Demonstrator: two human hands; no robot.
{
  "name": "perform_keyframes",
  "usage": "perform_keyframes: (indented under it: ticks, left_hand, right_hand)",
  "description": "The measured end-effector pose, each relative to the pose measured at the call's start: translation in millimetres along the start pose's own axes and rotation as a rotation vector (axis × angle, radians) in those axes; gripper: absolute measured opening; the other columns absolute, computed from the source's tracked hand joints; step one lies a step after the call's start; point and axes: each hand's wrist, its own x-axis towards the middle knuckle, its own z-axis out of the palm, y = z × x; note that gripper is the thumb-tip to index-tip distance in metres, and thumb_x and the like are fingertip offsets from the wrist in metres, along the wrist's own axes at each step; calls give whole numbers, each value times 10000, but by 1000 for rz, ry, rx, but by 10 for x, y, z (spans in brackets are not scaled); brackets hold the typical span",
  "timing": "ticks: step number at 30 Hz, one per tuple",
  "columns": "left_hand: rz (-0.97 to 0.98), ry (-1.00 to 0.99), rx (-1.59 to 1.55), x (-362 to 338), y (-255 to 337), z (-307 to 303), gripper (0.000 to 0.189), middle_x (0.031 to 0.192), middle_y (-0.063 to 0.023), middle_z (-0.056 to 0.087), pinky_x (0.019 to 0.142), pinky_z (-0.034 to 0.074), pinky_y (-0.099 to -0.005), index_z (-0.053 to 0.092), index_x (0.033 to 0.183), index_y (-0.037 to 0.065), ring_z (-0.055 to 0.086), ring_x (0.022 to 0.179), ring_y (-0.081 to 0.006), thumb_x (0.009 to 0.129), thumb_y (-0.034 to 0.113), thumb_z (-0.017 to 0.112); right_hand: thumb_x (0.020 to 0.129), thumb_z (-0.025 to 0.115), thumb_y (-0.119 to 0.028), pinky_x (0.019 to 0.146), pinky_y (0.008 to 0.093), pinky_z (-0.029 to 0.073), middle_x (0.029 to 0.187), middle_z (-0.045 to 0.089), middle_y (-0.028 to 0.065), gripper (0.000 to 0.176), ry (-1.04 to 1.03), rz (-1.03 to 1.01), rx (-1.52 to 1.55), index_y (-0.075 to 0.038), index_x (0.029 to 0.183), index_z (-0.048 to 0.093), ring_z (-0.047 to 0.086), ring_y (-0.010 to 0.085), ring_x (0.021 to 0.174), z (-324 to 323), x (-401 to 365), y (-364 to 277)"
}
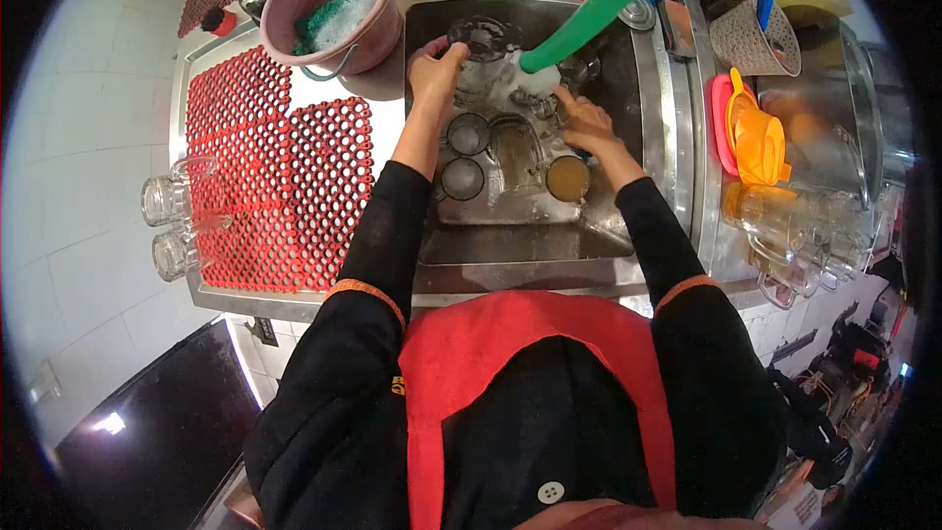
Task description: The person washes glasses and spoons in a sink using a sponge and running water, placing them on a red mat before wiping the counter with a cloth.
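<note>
This was a washing-up station in a working kitchen, probably a café's or drinks stall's, though the fisheye edges blurred the surroundings. A steel sink (530, 270) sat in a steel counter against white wall tiles (69, 137). A green spout (579, 25) hung over a glass (481, 39), and cups (469, 134) soaked below. Glass mugs (172, 226) lay by red drain mats (275, 177), more mugs (795, 236) crowded the right beside orange funnels (760, 142), and a pink bucket (378, 39) held suds.
</note>
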Motion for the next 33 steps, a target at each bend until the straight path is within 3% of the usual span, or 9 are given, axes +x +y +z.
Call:
perform_keyframes:
  ticks: [4, 7, 8, 11, 12, 21, 27, 31, 33]
  left_hand:
    - [-318, -41, 127, 139, -113, 127, 547, 1017, -157, 538, 700, 450, -303, 348, 1236, 51, 561, 797, -237, 731, 167, 523]
    - [-315, 87, 414, 577, -903, 179, 515, 870, -161, 549, 456, 423, -359, 273, 1287, 77, 515, 511, -204, 802, 142, 436]
    - [-356, 84, 199, 517, -928, 186, 600, 1271, -169, 358, 883, 380, -394, 253, 1280, 73, 376, 1149, -314, 750, 166, 518]
    - [-486, 67, 212, 414, -805, 181, 566, 1069, -191, 497, 778, 432, -402, 126, 1332, 161, 529, 930, -267, 836, 163, 399]
    - [-414, 20, 189, 645, -1365, 132, 640, 1291, -173, 323, 992, 243, -401, 158, 1312, 85, 320, 1189, -301, 777, 222, 480]
    - [-471, 139, 570, 316, -833, 236, 743, 1301, -177, 313, 1024, 160, -416, 173, 1311, 53, 231, 1237, -276, 695, 164, 573]
    - [723, -200, 366, -481, -13, 504, 553, 1084, -189, 507, 869, 375, -349, 444, 1140, 21, 485, 1023, -304, 652, 153, 669]
    - [682, -471, 238, -726, 96, 677, 386, 927, -110, 567, 778, 419, -295, 496, 1064, 17, 545, 865, -213, 717, 123, 628]
    - [119, -771, -173, -775, 132, 713, 281, 869, -54, 584, 682, 428, -270, 556, 1007, 37, 546, 770, -153, 744, 115, 611]
  right_hand:
    - [668, 658, -169, 672, 421, 457, 855, 593, 149, 669, -6, -112, -20, -194, 1249, 328, 578, 337, 775, 137, 299, -117]
    - [677, 653, -179, 659, 411, 460, 830, 593, 151, 625, 214, -304, -80, -183, 1228, 358, 580, 323, 751, 410, 542, -146]
    - [687, 608, -166, 617, 405, 469, 772, 586, 158, 424, 346, -346, -41, -128, 1094, 492, 582, 326, 707, 427, 570, -222]
    - [680, 548, -148, 572, 401, 471, 732, 573, 166, 201, 378, -370, 0, -63, 859, 586, 579, 327, 657, 444, 759, -235]
    - [660, 511, -134, 550, 405, 471, 703, 563, 163, 130, 587, -474, 102, -26, 677, 580, 573, 328, 637, 533, 803, -158]
    - [626, 591, -93, 662, 414, 395, 779, 529, 154, 256, 431, -463, 193, -42, 871, 538, 513, 350, 748, 91, 702, 74]
    - [687, 562, -68, 532, 378, 426, 666, 539, 199, 90, 557, -548, 252, -3, 748, 551, 537, 359, 631, -776, 279, -218]
    - [701, 614, -146, 469, 343, 399, 618, 529, 185, 148, 528, -527, 335, -11, 708, 555, 530, 324, 529, -1091, -67, -301]
    - [705, 632, -167, 466, 310, 385, 602, 514, 178, 170, 428, -337, 299, -15, 690, 556, 493, 287, 501, -1162, -199, -244]
